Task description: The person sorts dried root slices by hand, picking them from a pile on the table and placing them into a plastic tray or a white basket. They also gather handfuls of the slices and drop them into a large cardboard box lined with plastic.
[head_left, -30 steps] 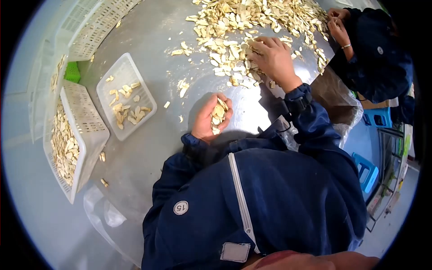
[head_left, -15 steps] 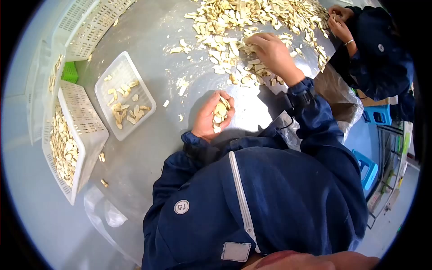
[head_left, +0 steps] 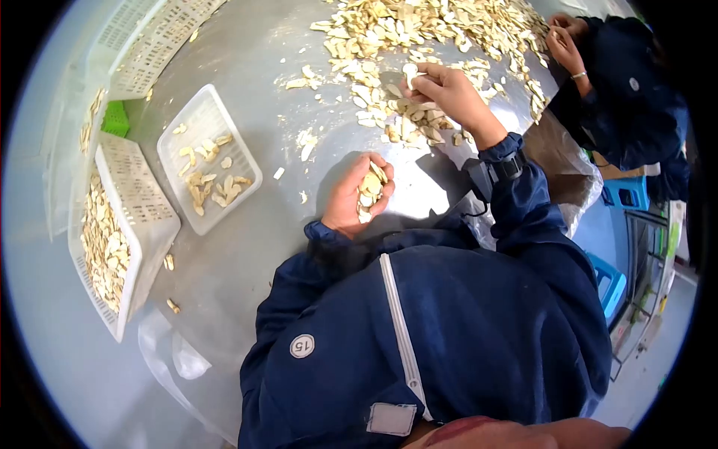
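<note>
My left hand [head_left: 345, 200] is cupped palm-up near my body, its fingers curled round a handful of pale mushroom slices [head_left: 369, 188]. Farther forward, my right hand [head_left: 458, 96] pinches a single whitish mushroom slice [head_left: 410, 72] between thumb and fingers. That slice is held over the near edge of a broad pile of cream-coloured slices with brownish edges [head_left: 419, 31], spread across the metal table [head_left: 284, 217]. Between the hands, a few loose slices and crumbs lie on the metal.
Left of my hands sits a shallow white tray [head_left: 203, 112] with several slices. Beyond it stands a white perforated basket [head_left: 142, 187] full of slices, and another basket [head_left: 153, 56] behind. Another person's hands [head_left: 566, 46] work at the pile's right end. Blue stools [head_left: 628, 193] stand right.
My right hand has come up from the pile, turned slightly, and now shows a slice in its pinch. The left hand keeps its handful, nearly still.
</note>
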Motion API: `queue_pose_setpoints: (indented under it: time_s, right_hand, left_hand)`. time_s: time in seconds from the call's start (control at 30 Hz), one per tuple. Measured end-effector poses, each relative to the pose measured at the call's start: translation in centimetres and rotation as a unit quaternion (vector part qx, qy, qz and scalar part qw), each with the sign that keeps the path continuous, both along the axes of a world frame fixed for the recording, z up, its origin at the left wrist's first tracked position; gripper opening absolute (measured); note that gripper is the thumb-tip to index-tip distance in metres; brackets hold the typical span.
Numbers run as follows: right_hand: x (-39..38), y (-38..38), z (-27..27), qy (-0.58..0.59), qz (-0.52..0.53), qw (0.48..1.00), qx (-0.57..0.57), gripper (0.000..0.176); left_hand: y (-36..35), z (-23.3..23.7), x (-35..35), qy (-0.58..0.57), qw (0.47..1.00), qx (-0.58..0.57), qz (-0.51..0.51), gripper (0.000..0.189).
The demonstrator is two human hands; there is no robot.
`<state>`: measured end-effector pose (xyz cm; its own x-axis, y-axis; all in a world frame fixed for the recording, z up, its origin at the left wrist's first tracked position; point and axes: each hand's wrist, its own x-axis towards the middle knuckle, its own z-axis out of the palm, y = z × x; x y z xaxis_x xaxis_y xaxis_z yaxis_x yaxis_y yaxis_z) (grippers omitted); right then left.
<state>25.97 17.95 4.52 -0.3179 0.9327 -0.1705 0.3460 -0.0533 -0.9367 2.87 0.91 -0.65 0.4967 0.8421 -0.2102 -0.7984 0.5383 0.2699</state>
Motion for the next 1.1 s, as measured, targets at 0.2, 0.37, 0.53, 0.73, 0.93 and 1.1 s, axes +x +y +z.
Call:
queue_pose_setpoints:
  time_s: [0.2,0.37,0.53,0.73,0.93,1.1]
  right_hand:
    - [-0.1,-3.9,2.7,0.110,-0.012,0.991,-0.073,0.061]
    - [-1.5,-8.2,4.3,0.003,0.150,0.989,0.020,0.039]
    - [1.4,-10.0,3.0,-0.077,0.092,0.992,0.035,0.028]
    - [6.4,-9.0,1.7,-0.244,-0.006,0.958,0.149,0.024]
    - [3.5,-6.1,0.5,-0.256,-0.024,0.924,0.283,0.023]
    - [0.9,-4.9,0.0,-0.368,-0.003,0.861,0.351,0.017]
  left_hand:
    - [0.1,-0.3,0.0,-0.005,1.000,0.010,0.001,0.032]
    - [0.0,0.2,0.2,-0.005,0.999,-0.013,0.032,0.037]
    - [-0.2,-0.5,-0.1,0.004,0.999,-0.011,0.034,0.041]
    - [-0.3,-1.5,-0.3,-0.018,0.999,0.020,0.021,0.042]
    - [-0.4,-0.3,-0.4,0.030,0.999,0.024,0.030,0.039]
    - [-0.6,-0.1,-0.5,0.032,0.999,0.018,0.031,0.037]
